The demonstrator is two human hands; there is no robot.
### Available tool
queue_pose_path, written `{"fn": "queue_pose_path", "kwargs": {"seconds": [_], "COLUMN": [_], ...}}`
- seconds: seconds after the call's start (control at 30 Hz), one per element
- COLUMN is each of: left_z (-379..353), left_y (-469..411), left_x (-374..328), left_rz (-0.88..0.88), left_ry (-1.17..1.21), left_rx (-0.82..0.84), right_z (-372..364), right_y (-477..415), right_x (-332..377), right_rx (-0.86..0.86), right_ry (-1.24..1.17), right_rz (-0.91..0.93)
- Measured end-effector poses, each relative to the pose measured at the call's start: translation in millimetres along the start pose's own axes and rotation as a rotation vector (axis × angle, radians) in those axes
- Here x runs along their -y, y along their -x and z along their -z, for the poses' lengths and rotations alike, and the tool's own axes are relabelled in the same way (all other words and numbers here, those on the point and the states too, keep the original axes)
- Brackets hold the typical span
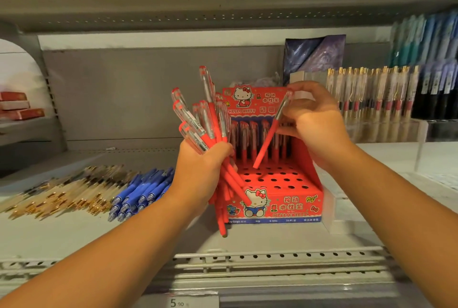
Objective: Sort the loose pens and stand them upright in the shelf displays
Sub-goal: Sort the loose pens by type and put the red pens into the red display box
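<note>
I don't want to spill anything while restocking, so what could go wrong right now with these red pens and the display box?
The single red pen pinched by the right hand is tilted, so its tip may miss a hole in the display box or bump the standing pens. The fanned bundle in the left hand could slip loose.

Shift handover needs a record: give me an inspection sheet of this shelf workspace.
Surface: grey shelf, perforated front rail.
Job's things: red display box, pens standing in back rows, front holes empty; red pen bundle; single red pen tilted, tip near the holes; blue pens and gold pens loose at left.
Clutter: small scrap by the back wall.
Grips: left hand holds the bundle; right hand pinches the single pen.
Cables: nothing seen.
Surroundings: acrylic display of upright pens at right; red boxes left; price tag below.
</note>
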State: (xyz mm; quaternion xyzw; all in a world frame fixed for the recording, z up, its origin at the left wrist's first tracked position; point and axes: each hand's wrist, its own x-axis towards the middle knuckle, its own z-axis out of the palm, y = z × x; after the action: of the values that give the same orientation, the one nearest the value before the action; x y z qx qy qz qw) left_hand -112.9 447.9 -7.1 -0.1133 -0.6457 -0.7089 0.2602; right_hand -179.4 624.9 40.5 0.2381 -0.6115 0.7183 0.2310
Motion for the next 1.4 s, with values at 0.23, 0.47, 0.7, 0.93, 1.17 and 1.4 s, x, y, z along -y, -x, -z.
{"fn": "queue_pose_path", "kwargs": {"seconds": [0.23, 0.47, 0.7, 0.93, 1.17, 1.4], "left_z": [0, 1, 2, 3, 3, 3], "left_y": [3, 4, 3, 3, 3, 5], "left_x": [-3, -4, -4, -2, -2, -4], "left_rz": [0.012, -0.003, -0.016, -0.001, -0.012, -0.023], "left_ry": [-0.024, -0.025, -0.035, -0.044, -0.046, -0.068], "left_rx": [-0.025, -0.017, 0.002, 0.024, 0.029, 0.044], "right_z": [11, 17, 16, 9, 1, 2], "right_y": [-6, -6, -4, -7, -10, -21], "right_x": [-10, -9, -2, 5, 6, 14], "right_rx": [0.028, 0.015, 0.041, 0.11, 0.136, 0.205], "right_ry": [0.658, 0.874, 1.011, 1.46, 1.671, 1.758], "right_rz": [0.268, 0.33, 0.288, 0.209, 0.068, 0.002]}}
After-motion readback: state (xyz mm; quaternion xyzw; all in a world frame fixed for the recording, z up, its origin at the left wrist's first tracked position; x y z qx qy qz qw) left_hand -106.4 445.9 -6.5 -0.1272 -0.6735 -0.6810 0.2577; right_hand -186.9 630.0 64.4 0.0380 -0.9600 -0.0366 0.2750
